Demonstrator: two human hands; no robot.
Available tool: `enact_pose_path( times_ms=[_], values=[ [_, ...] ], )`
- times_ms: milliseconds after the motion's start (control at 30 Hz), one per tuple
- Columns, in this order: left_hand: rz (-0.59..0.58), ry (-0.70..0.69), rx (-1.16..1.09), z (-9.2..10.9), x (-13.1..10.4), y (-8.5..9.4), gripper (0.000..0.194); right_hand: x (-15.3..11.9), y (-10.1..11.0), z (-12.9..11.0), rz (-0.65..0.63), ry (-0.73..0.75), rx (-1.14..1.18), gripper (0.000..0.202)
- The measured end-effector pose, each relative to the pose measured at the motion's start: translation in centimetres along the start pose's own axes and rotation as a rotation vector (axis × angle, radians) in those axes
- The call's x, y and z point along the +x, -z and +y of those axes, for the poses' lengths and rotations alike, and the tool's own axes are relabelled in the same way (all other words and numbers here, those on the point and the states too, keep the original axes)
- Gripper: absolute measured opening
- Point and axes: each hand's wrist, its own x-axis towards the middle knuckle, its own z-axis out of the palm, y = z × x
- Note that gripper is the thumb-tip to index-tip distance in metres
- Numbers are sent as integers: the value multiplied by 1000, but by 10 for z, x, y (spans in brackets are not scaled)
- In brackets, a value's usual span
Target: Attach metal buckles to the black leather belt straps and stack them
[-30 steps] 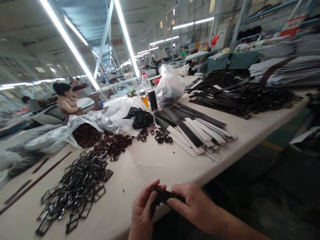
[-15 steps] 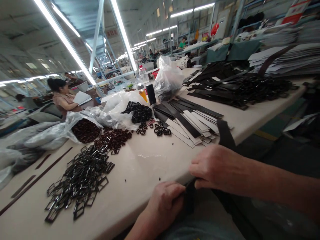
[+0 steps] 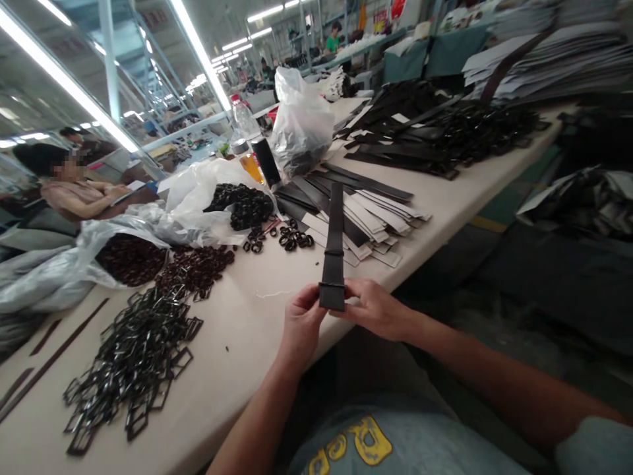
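A black strap [image 3: 334,231] with two narrow bands across it stands out in front of me over the table's near edge. My left hand [image 3: 302,320] grips its near end from the left, fingers closed at the lower band. From the other side my right hand [image 3: 373,307] pinches the same end with thumb and fingers. Behind the strap lies a fan of black and white strips [image 3: 380,221]. To the left, dark rectangular buckles [image 3: 133,356] form a heap on the table [image 3: 237,389]. Small black loops [image 3: 295,237] lie beyond my hands.
Brown loops [image 3: 192,270] spill beside an open plastic bag [image 3: 89,244]. Farther back stand a dark cylinder [image 3: 266,161], a bottle [image 3: 244,119] and a white bag [image 3: 301,125]. Dark straps [image 3: 425,132] pile at the right. A person [image 3: 74,178] sits at the left.
My hands have come up from the table's edge, and the strap now points away from me with its bands showing. The view has shifted to the right and downward.
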Motion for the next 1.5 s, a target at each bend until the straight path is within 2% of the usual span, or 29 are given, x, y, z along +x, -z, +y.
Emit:
enact_pose_path(
  times_ms=[100,233,367,567,633,733,767,833,933,1033,1167,1333,1433,1500],
  values=[
    [20,21,-28,-6,-4,-5,19,3,-19,10,90,13,367,50],
    [55,93,-51,-12,-7,-11,25,4,-32,10,218,-32,612,52],
    [78,120,-87,-14,-3,-20,30,6,-37,8,369,-88,659,49],
    [52,62,-48,-16,4,-31,25,14,-33,13,507,-77,503,51],
    [-23,33,59,-16,8,-24,23,19,-29,16,542,-67,444,50],
    [-145,-16,381,-13,26,1,29,30,-21,24,584,-27,383,46],
    [-139,-32,518,-10,36,13,30,33,-18,27,592,-23,380,46],
    [-26,-105,827,-4,62,37,29,39,-14,34,595,-37,392,45],
    [104,-159,999,6,106,65,18,43,-14,43,580,-63,405,45],
    [160,-197,1118,10,140,79,16,41,-16,49,569,-39,381,45],
    [165,-177,1178,4,167,84,14,38,-18,52,519,-18,366,47],
    [200,-138,1094,2,173,91,13,37,-18,51,472,9,288,46],
    [204,-111,949,7,157,87,11,37,-18,50,452,0,278,47],
    [180,-92,838,10,136,79,16,37,-19,48,419,-28,301,48]
  ],
)
